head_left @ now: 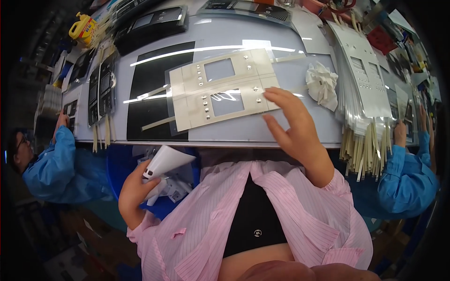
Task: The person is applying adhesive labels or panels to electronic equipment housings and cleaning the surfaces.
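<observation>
My left hand [134,189] is closed on a curled white sheet of backing paper [168,161], below the table's front edge and over a blue bin [112,168]. On the table lies a cream-coloured flat membrane panel [187,100] with two rectangular windows, rows of small shiny round domes and thin flat tails at its left. My right hand [297,129] is over the panel's right edge, thumb and fingers apart, with nothing between them. Whether its fingertips touch the panel I cannot tell.
A crumpled white paper [322,85] sits right of the panel. Stacked tailed panels [365,89] overhang the front edge further right. Black panels [152,25] are piled at the back left, near a yellow bottle [83,29]. Blue-sleeved people [51,161] work on both sides.
</observation>
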Motion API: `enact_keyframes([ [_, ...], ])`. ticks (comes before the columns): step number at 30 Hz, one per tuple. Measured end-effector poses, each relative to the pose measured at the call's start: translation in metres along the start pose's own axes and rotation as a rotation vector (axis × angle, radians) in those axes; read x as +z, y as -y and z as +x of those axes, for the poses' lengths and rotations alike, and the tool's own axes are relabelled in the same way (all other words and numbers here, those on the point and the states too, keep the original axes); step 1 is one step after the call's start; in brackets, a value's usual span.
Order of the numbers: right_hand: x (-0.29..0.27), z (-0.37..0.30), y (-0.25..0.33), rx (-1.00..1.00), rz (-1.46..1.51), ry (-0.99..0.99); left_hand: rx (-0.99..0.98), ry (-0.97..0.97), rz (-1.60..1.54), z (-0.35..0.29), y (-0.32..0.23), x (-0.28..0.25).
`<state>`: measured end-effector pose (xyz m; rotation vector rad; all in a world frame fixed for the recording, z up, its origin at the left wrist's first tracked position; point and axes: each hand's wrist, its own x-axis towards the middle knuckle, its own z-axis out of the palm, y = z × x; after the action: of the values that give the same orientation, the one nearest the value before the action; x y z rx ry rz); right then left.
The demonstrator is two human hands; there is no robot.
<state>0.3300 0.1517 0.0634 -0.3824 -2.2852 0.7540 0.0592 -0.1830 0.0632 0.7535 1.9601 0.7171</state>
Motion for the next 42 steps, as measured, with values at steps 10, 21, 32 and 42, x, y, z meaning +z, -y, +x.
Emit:
enact_keyframes([
  [10, -0.001, -0.030, -0.045, 0.166, -0.325, 0.078, 0.532, -0.577, 0.647, 0.083, -0.063, 0.015],
  [21, 0.002, -0.044, -0.031, 0.238, -0.406, 0.037, 0.615, -0.452, 0.698, 0.182, -0.128, -0.032],
  [32, -0.004, -0.048, -0.040, 0.256, -0.363, -0.033, 0.646, -0.579, 0.949, 0.340, -0.198, -0.133],
  [42, -0.008, -0.052, -0.032, 0.171, -0.323, -0.070, 0.971, -1.205, 0.569, 0.280, -0.229, -0.139],
])
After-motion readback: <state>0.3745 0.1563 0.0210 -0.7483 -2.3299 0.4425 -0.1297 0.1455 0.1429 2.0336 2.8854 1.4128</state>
